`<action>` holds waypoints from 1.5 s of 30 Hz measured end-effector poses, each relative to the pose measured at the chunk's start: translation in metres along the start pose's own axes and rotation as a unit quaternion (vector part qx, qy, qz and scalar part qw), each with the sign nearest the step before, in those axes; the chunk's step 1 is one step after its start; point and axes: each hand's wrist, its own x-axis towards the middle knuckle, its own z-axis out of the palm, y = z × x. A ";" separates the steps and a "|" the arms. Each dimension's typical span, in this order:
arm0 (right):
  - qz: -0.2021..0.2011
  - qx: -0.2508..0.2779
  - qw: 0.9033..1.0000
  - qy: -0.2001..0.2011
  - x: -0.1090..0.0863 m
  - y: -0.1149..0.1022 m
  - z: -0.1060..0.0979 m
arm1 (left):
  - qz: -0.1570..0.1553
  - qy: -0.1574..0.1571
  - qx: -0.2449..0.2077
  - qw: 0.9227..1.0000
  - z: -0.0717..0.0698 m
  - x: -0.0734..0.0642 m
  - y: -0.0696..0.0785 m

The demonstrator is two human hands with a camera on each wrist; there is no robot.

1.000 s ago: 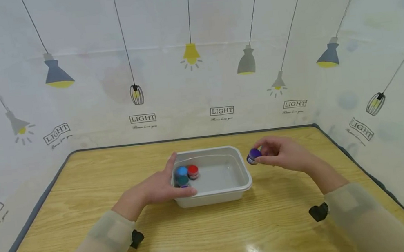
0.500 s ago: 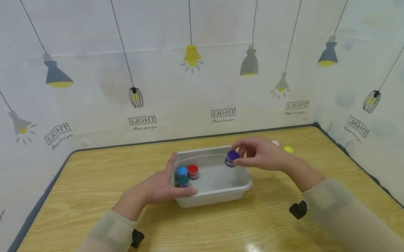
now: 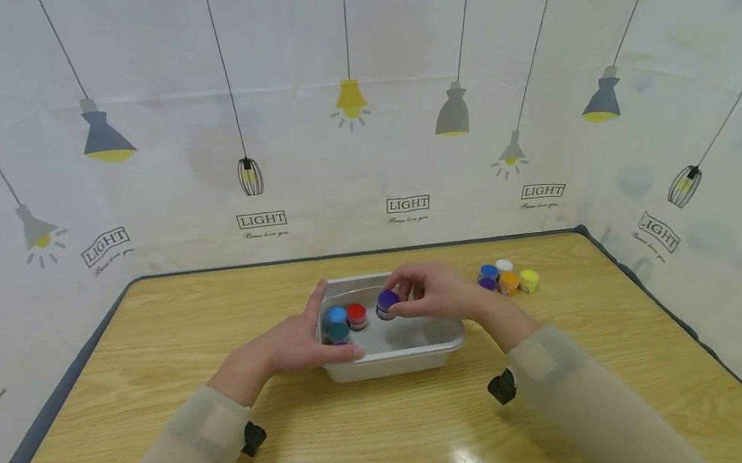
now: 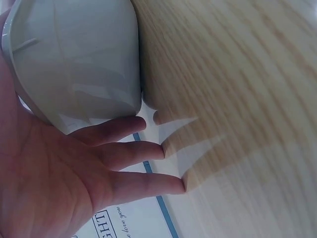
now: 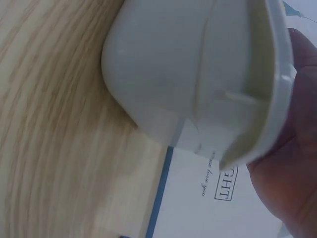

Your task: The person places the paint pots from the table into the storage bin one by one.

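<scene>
Purple jar (image 3: pixel 387 302) has come left over tray (image 3: pixel 388 367); my R hand (image 3: pixel 438 292) pinches it, L hand (image 3: pixel 291 345) straight-fingered against tray's end, prob. steadying.

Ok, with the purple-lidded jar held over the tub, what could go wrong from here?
The right hand pinches the small round purple-lidded jar with its fingertips, so it might slip or tip. Lowered there, it could knock the small round red-lidded jar close by. The left hand touches only the left end of the white rectangular plastic tub, so a bump at the right end might swivel it.
</scene>
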 end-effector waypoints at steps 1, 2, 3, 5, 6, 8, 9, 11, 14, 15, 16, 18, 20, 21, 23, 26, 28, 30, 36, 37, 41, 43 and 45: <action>0.003 -0.002 1.000 -0.002 0.003 0.000 0.002 | 0.000 0.000 0.001 1.000 0.000 0.000 0.000; 0.002 -0.003 1.000 -0.006 0.005 0.000 0.005 | 0.000 0.000 0.001 1.000 0.000 0.000 0.000; 0.002 -0.005 1.000 -0.008 0.008 -0.001 0.007 | 0.000 0.000 0.002 1.000 0.001 0.000 0.000; 0.003 -0.004 1.000 -0.016 0.013 -0.001 0.012 | 0.002 -0.001 0.003 1.000 0.001 -0.001 0.000; 0.006 0.001 1.000 -0.020 0.015 -0.001 0.015 | 0.002 -0.001 0.002 1.000 0.001 -0.001 0.000; 0.009 0.009 1.000 -0.029 0.019 -0.002 0.020 | 0.003 -0.002 0.002 1.000 0.001 -0.001 0.001; 0.011 0.010 0.999 -0.031 0.021 -0.003 0.022 | 0.004 -0.002 0.003 1.000 0.001 -0.001 0.001; 0.009 0.009 0.999 -0.036 0.024 -0.004 0.026 | 0.006 -0.002 0.003 1.000 0.002 -0.001 0.001; -0.001 0.007 0.999 -0.037 0.029 -0.004 0.032 | 0.010 -0.001 0.004 1.000 0.002 0.000 0.000; -0.004 0.008 0.999 -0.037 0.030 -0.004 0.033 | 0.011 0.000 0.005 1.000 0.003 0.000 0.000; -0.004 0.012 0.999 -0.036 0.031 -0.004 0.035 | 0.013 0.000 0.005 1.000 0.003 0.000 -0.001; -0.002 0.027 0.999 -0.036 0.031 -0.004 0.038 | 0.016 0.001 0.006 1.000 0.003 -0.001 -0.001; 0.001 0.039 0.999 -0.034 0.031 -0.004 0.040 | 0.018 0.002 0.007 1.000 0.003 -0.001 -0.002; 0.003 0.043 0.999 -0.034 0.032 -0.003 0.041 | 0.018 0.003 0.006 1.000 0.003 -0.001 -0.002; 0.004 0.050 0.998 -0.034 0.033 -0.002 0.043 | 0.017 0.004 0.005 1.000 0.003 -0.002 -0.001; 0.005 0.049 0.998 -0.035 0.035 -0.001 0.044 | 0.014 0.003 0.005 1.000 0.002 -0.003 0.000; 0.007 0.043 0.998 -0.039 0.036 0.000 0.044 | 0.014 0.004 0.005 1.000 0.001 -0.003 0.001; 0.010 0.035 0.998 -0.045 0.037 0.000 0.043 | 0.015 0.005 0.005 1.000 0.000 -0.003 0.001; 0.012 0.025 0.997 -0.073 0.039 0.000 0.044 | 0.014 0.004 0.008 1.000 -0.002 -0.003 0.000; 0.011 0.025 0.997 -0.076 0.039 -0.001 0.044 | 0.013 0.004 0.008 1.000 -0.002 -0.003 0.000; 0.012 0.024 0.996 -0.082 0.039 0.000 0.045 | 0.014 0.002 0.005 1.000 -0.003 -0.002 0.000; 0.013 0.023 0.996 -0.085 0.039 -0.001 0.046 | 0.012 0.001 0.004 1.000 -0.002 -0.002 0.000; 0.013 0.021 0.996 -0.088 0.038 0.000 0.046 | 0.012 0.000 0.004 1.000 -0.002 -0.002 0.000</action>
